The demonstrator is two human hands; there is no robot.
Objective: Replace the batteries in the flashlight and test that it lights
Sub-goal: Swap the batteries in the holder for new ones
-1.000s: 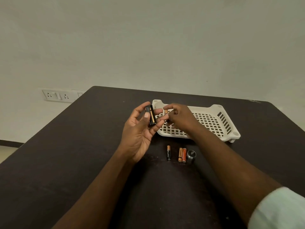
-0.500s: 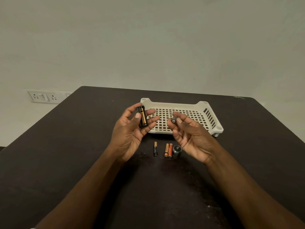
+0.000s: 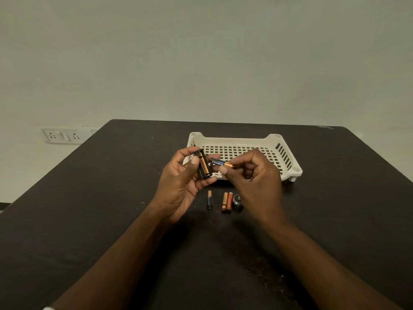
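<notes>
A: Left hand (image 3: pixel 178 182) curled round the black battery holder (image 3: pixel 204 164), thumb on the near side, fingers behind. One gold battery (image 3: pixel 203 163) already seated in a slot, by the look of it.

B: Right hand (image 3: pixel 250 175) pinching a fresh battery (image 3: pixel 220 163) by its copper end, dark end aimed at the holder, just off the left fingertips. Not in yet.

A: So midway through loading, at a guess. One cell home, a second on its way, just short of the open slot.

B: Below both hands, down on the bench (image 3: pixel 111 209): a black and gold battery (image 3: pixel 209 199) lying alone, then a gold one (image 3: pixel 224 201) touching an orange one (image 3: pixel 229 201), side by side.

A: Hard to call which are spent and which are new. Possibly a third still wanted for the holder; slots on the far side hidden.

B: Just under the right wrist, a small dark round cap (image 3: pixel 237 202), likely the flashlight's end piece. Body of the flashlight nowhere in sight, maybe behind the right hand, cannot tell.

A: Beyond the knuckles, the white slotted tray (image 3: pixel 288 157), nothing visible inside.

B: Left to do, then: seat this battery the right way round, fill any remaining slot, slide the holder back into the flashlight, screw on the cap, press the switch.

A: No light tested so far. Roughly at the halfway mark, as a judgement only.
</notes>
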